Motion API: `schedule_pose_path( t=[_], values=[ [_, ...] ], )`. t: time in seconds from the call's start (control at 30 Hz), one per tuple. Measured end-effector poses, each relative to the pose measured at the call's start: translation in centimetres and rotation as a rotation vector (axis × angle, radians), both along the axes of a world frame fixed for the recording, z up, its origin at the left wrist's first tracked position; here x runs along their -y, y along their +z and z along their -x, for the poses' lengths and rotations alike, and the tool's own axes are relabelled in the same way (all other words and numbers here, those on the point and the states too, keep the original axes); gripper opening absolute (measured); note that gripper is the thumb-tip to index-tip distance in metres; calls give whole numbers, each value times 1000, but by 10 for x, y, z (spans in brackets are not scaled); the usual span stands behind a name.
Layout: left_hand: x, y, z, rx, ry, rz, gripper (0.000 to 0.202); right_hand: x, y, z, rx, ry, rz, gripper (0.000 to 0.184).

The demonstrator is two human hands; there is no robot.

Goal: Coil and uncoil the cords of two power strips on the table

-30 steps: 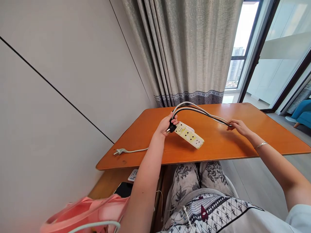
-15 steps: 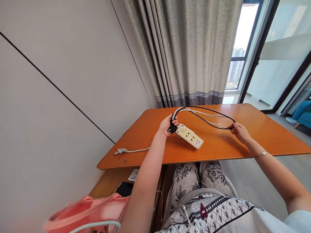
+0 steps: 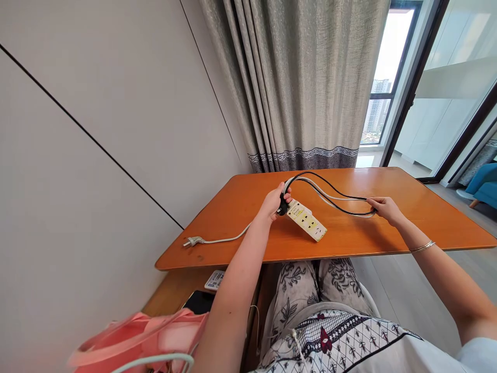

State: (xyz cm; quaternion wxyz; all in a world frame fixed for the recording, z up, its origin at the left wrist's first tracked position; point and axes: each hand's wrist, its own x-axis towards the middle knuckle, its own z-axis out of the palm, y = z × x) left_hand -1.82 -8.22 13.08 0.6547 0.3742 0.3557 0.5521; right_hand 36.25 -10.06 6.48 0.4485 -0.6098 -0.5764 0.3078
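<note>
My left hand (image 3: pixel 276 202) is closed round a bunch of black and white cables, with a black plug (image 3: pixel 282 206) showing at its fingers. Beside that hand a white power strip (image 3: pixel 307 220) with yellowish marks hangs tilted over the table, its socket face toward me. From there the looped cables (image 3: pixel 330 199) arch across to my right hand (image 3: pixel 384 208), which pinches their far bend between thumb and fingers. A white plug (image 3: pixel 193 241) lies on the table to the left, its cord running behind my left forearm.
The orange-brown table (image 3: pixel 427 223) reaches toward a grey curtain (image 3: pixel 310 77). Lower left, a pink bag (image 3: pixel 143 342) sits beside a black phone-like object (image 3: pixel 199 301) and a small white item (image 3: pixel 214 280) on a lower surface. A wall borders the left side.
My left hand has shifted slightly right with the power strip and plug. My right hand has moved a little right, and the cable loop between the hands is flatter and narrower.
</note>
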Motion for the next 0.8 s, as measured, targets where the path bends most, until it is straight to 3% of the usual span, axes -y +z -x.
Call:
schedule_pose_path(
  t=[0.1,0.27,0.4,0.6,0.8],
  values=[
    [1,-1,0,7,1,-6,42,3,2,-4,-28,55,107,50],
    [3,-1,0,44,-14,2,41,11,0,3,-320,-3,25,45],
    [4,-1,1,53,-17,15,41,18,-3,1,-498,102,64,33],
    [1,-1,1,49,-12,20,40,25,-10,-2,-324,221,209,30],
    [-2,-3,3,59,-31,36,42,38,-13,3,92,332,23,31]
  ],
)
